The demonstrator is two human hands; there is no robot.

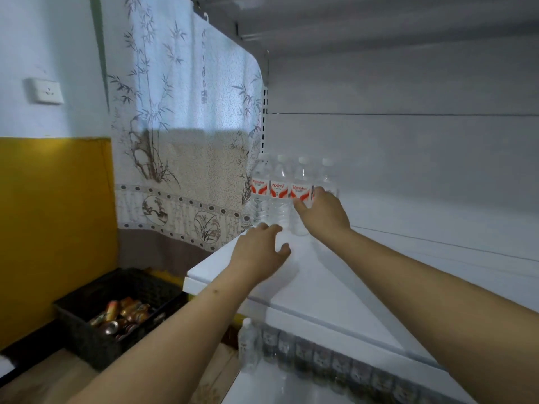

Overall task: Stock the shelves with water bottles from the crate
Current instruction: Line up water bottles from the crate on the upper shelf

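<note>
Several clear water bottles with white caps and red labels stand in a row at the back left of the white shelf point(335, 287). My right hand point(323, 212) reaches in and grips the third water bottle point(302, 177) from the left, thumb across its front under the label and fingers at its right side. It hides the lower part of the fourth bottle point(328, 173). My left hand point(261, 252) hovers low over the shelf's left end, just in front of the first two bottles point(269, 188), with relaxed fingers that hold nothing.
A black plastic crate point(84, 325) with shiny packaged items sits on the floor at lower left. The shelf below carries a row of bottles point(320, 360) along its front, with one clear bottle point(248, 345) at its left end. A bamboo-print curtain point(180, 126) hangs left of the shelving.
</note>
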